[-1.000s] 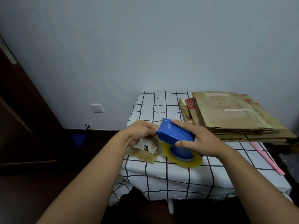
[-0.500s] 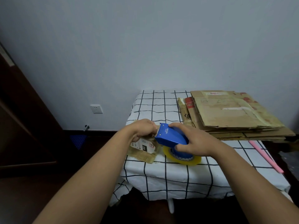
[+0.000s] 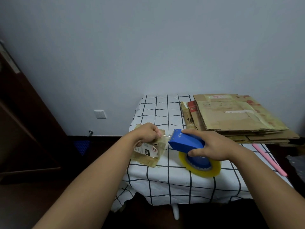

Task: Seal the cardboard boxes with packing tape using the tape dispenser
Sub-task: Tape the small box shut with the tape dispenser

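The box (image 3: 149, 148) is small and flat, brown cardboard with a white label that has black print and a red mark. Old shiny tape covers most of it. It lies near the front left corner of the worktop (image 3: 166, 176), close to the left edge, partly under my left hand (image 3: 146, 132).

My left hand is curled and pinches the free end of the tape (image 3: 165, 136) between thumb and fingers, just above the box. The clear strip runs from my fingers to the mouth of the dispenser (image 3: 185, 142), only a short way.

The dispenser is blue plastic with a yellowish roll (image 3: 200, 169) under it. My right hand (image 3: 212, 146) holds it from above, fingers over the top and thumb on the near side. It is tilted, with the mouth toward the box, and the roll is close to the cloth; I cannot tell if it touches.

The worktop has a white cloth with black grid lines that hangs over the front edge. There is open cloth behind the box up to the wall, and also in front of the roll.

At the back right lies one stack (image 3: 234, 118) of flattened cartons; I cannot count the sheets. It reaches past the right edge. One pink stick (image 3: 268, 158) lies near the right edge. On the wall at the left is one socket (image 3: 99, 114).
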Available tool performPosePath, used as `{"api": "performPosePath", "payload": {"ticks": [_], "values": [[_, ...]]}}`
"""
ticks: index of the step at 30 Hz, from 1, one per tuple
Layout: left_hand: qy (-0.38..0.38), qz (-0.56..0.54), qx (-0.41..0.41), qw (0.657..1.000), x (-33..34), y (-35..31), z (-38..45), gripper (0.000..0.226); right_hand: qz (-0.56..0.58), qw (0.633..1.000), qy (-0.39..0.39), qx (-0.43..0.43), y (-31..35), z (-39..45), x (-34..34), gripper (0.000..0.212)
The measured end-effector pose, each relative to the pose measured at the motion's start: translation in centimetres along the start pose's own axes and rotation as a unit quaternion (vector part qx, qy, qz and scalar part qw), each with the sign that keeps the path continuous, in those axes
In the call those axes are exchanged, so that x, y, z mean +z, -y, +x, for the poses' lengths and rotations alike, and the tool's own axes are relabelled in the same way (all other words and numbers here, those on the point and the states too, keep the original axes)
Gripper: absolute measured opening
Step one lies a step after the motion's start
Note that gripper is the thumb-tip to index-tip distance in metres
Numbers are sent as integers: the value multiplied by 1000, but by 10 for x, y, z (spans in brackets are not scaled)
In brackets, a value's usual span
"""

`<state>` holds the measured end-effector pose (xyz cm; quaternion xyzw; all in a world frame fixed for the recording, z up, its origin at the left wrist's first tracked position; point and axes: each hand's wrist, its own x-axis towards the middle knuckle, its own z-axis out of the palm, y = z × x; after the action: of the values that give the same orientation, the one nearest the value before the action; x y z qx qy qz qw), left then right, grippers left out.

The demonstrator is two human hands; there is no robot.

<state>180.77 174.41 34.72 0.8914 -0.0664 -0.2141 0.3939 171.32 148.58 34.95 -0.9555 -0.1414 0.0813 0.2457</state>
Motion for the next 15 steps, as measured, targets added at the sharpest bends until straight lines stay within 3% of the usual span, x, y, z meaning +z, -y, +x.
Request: {"api": "performPosePath", "payload": {"ticks": [8, 15], "values": [[-19, -16, 9, 1000, -1, 6, -9, 14, 9, 998, 39, 37, -3, -10, -12, 75], [-3, -73, 1, 997, -6, -2, -3, 20, 20, 999, 7, 48, 14, -14, -7, 81]]}}
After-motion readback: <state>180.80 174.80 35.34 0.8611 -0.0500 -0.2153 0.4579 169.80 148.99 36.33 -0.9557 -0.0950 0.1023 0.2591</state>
